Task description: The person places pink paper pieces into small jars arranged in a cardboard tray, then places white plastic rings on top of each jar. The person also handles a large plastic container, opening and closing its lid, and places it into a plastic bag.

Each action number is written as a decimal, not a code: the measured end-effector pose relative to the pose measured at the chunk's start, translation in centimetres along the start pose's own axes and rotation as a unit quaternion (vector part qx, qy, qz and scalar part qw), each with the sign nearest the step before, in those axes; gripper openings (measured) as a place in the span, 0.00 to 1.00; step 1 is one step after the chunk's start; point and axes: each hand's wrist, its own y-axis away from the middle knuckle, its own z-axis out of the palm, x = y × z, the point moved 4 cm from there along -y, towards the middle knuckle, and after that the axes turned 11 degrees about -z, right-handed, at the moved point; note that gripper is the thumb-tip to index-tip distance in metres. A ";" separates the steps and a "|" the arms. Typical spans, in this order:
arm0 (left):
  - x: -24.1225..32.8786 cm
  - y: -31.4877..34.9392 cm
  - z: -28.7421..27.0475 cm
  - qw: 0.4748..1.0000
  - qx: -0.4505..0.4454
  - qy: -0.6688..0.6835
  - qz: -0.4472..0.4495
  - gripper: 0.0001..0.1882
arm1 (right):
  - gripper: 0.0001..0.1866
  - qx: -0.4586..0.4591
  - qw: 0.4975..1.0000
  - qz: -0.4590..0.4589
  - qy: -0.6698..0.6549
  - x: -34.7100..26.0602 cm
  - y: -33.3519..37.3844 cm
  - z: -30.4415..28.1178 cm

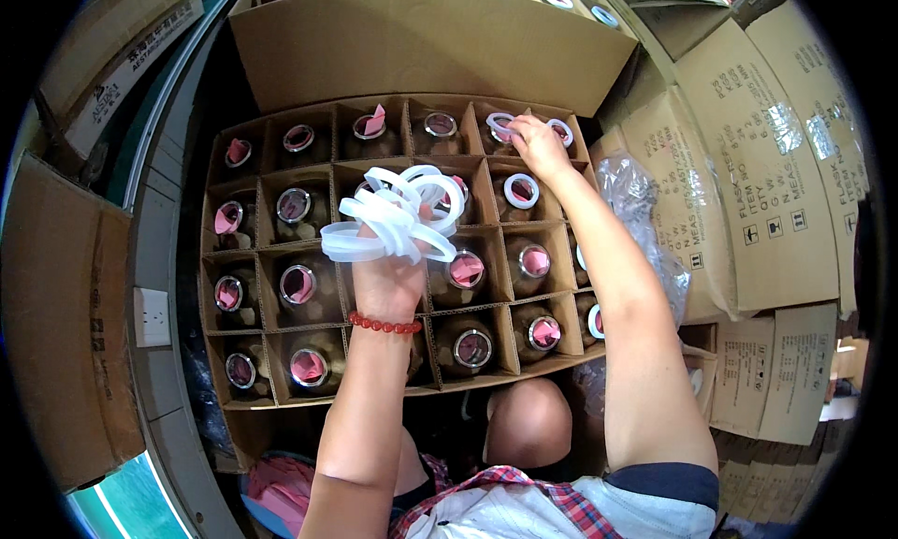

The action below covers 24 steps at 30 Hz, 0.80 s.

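My left hand [391,282], closed, holds up a loose bunch of translucent white rubber rings [400,228] above the middle of a divided cardboard box [271,244]. At the far right of that box, my right hand [541,148] has its fingers on a white sealing ring [490,121] lying at the mouth of a glass bottle. Glass bottles with bare shiny rims, such as one bottle [472,349] in the front row, stand upright in the compartments. Pink paper [309,369] shows in many mouths. The right-hand bottles, including another ringed bottle [521,191], wear white rings. My left hand and its rings hide some compartments.
Behind stands another divided carton [430,48] with white-ringed bottles. Large printed cartons [776,174] line the right side, with clear plastic wrap [645,221] beside the box. Brown cartons [79,324] stand at the left. Pink paper [281,488] fills a blue container near my legs.
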 end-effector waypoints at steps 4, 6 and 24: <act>1.8 0.7 -0.1 1.000 0.010 -0.012 0.011 0.13 | 0.12 -0.126 0.987 -0.009 0.095 -3.0 -0.4 -1.1; 1.8 1.1 0.3 1.000 0.020 0.003 0.010 0.13 | 0.16 -0.184 0.976 -0.011 0.112 -2.9 0.1 -1.1; 2.3 1.4 1.5 0.998 -0.016 0.065 -0.009 0.16 | 0.15 -0.151 0.975 0.087 -0.140 -0.6 -0.4 -0.4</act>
